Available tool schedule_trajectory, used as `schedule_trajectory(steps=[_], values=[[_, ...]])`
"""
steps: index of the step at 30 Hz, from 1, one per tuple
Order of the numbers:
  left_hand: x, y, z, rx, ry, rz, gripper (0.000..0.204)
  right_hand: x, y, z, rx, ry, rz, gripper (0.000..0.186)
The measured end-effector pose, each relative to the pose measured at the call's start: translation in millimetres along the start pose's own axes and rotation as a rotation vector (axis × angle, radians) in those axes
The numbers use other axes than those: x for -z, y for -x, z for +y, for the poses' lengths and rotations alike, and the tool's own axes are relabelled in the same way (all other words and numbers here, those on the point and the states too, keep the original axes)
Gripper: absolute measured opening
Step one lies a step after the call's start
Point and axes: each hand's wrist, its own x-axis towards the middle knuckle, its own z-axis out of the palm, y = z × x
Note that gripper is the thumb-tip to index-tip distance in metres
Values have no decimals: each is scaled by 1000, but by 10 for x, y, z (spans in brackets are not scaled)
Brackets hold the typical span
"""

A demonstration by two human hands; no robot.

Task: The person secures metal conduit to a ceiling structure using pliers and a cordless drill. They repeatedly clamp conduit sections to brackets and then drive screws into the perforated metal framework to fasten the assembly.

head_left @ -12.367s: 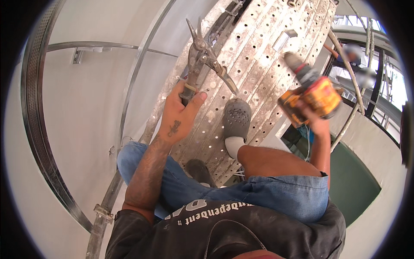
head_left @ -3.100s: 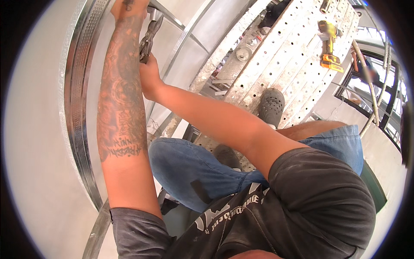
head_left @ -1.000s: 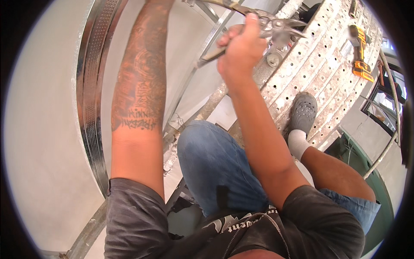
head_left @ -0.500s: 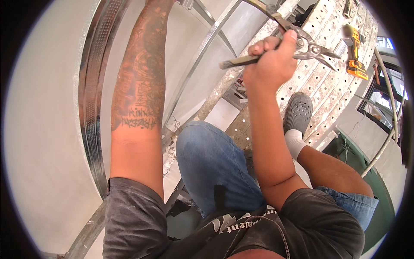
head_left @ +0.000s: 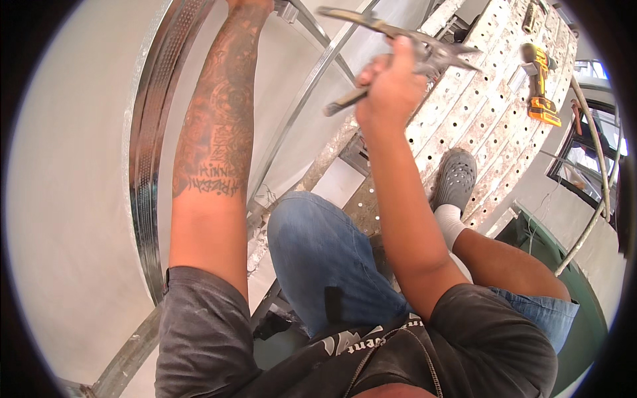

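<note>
My right hand (head_left: 393, 86) grips a pair of tin snips (head_left: 432, 54), slightly smeared by motion. Their handles are spread apart, and the blades point right over the perforated platform. Up at the top edge, my left hand (head_left: 251, 4) is mostly cut off by the frame and its fingers are hidden. Beside it sits a small metal bracket piece (head_left: 286, 11) on a thin metal framing channel (head_left: 310, 78); whether the hand touches either I cannot tell. Left of that forearm runs a curved, perforated metal profile (head_left: 147, 119) along the wall.
A yellow and black cordless drill (head_left: 544, 89) lies on the perforated, paint-spattered platform (head_left: 488, 113). Near the platform's far end is a dark tool (head_left: 530, 18). My shod foot (head_left: 456, 178) rests on the planks. Scaffold pipes (head_left: 587, 126) border the right side, with a window frame (head_left: 577, 152) beyond.
My right hand has moved left and slightly up-left with the tin snips, away from the drill and toward the metal framing. My left arm has barely shifted.
</note>
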Motion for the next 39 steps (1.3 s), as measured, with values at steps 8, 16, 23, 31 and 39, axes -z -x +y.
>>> schedule_trajectory(steps=[8, 16, 23, 31, 39], values=[[-157, -193, -116, 17, -21, -96, 50, -69, -94, -171, -14, 103, -9, 33], [55, -355, -978, -1, -79, -224, 53, -247, -983, -1173, 77, 779, -281, 41], [369, 602, 95, -89, -205, 59, 83, 172, -874, -2460, -15, 1269, -669, 32], [-442, 2928, 724, -5, -46, -724, 70, 1331, -618, -2417, -326, 873, -454, 16], [-702, 3149, 834, 214, -140, -859, 22, 1626, -487, -2069, -372, 880, -419, 34]])
